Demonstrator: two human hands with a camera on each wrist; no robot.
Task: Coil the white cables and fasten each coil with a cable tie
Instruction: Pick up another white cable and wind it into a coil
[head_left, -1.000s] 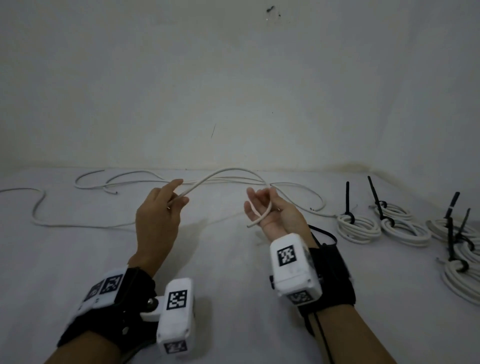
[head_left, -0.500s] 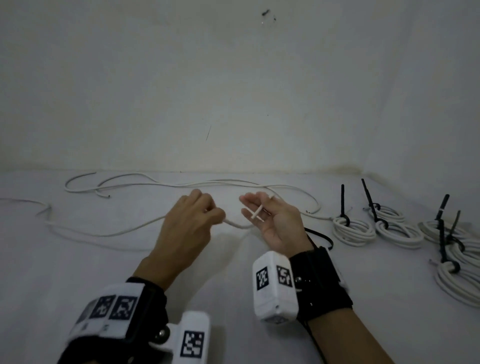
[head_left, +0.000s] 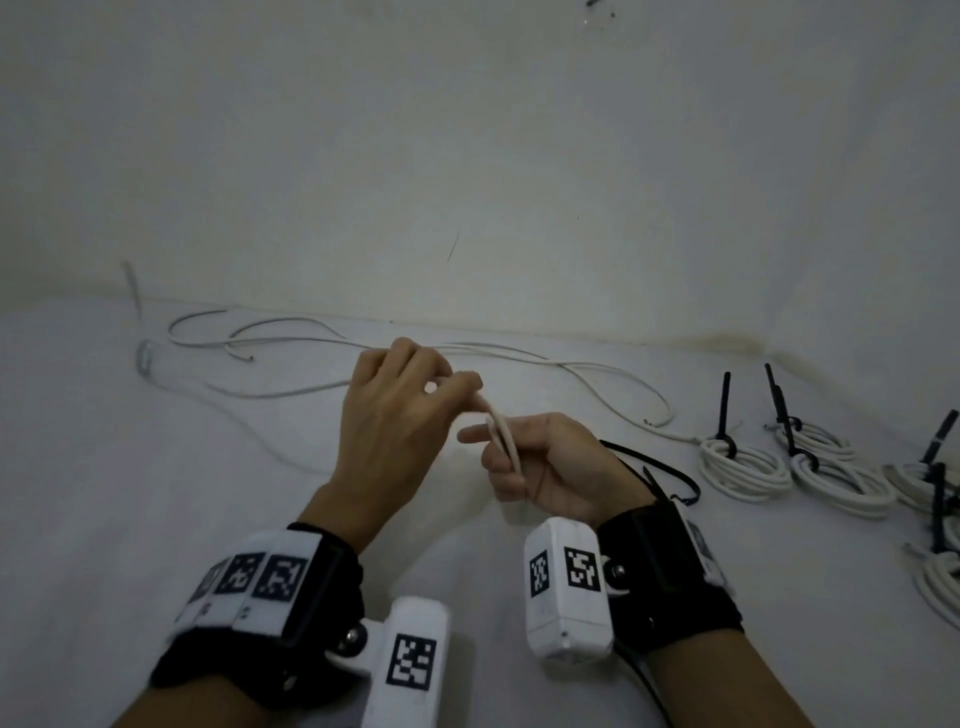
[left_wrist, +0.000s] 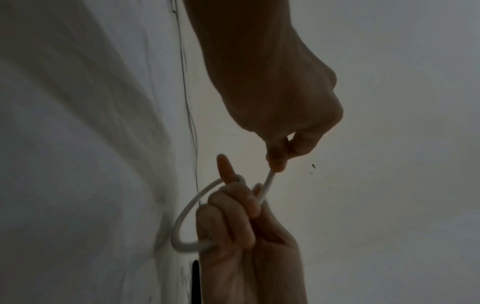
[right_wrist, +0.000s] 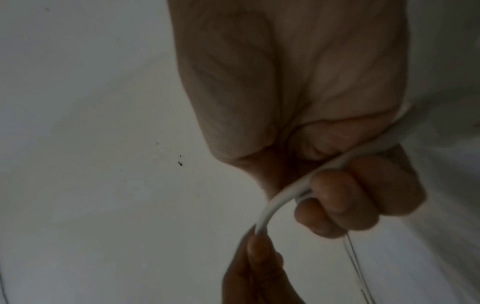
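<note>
A long white cable (head_left: 311, 385) trails loose over the white surface toward the back left. My left hand (head_left: 467, 391) pinches it between thumb and fingertips just above my right hand (head_left: 501, 470). A short stretch of cable (head_left: 503, 434) runs between them. In the left wrist view the right hand's fingers (left_wrist: 233, 216) curl round a small loop of the cable (left_wrist: 185, 216), and the left hand (left_wrist: 276, 162) pinches the strand above it. In the right wrist view the curled fingers (right_wrist: 348, 201) clasp the cable (right_wrist: 283, 198). A black cable tie (head_left: 672, 470) lies behind my right wrist.
Several tied white coils with upright black ties lie at the right: one (head_left: 743, 467) nearest, another (head_left: 841, 483) beside it, and more toward the right edge (head_left: 935, 577). A pale wall (head_left: 467, 156) rises behind the surface.
My left hand has carried the cable rightward up to my right hand. The right hand has gone from open palm to fingers curled round a loop. The loose cable on the surface has been drawn in.
</note>
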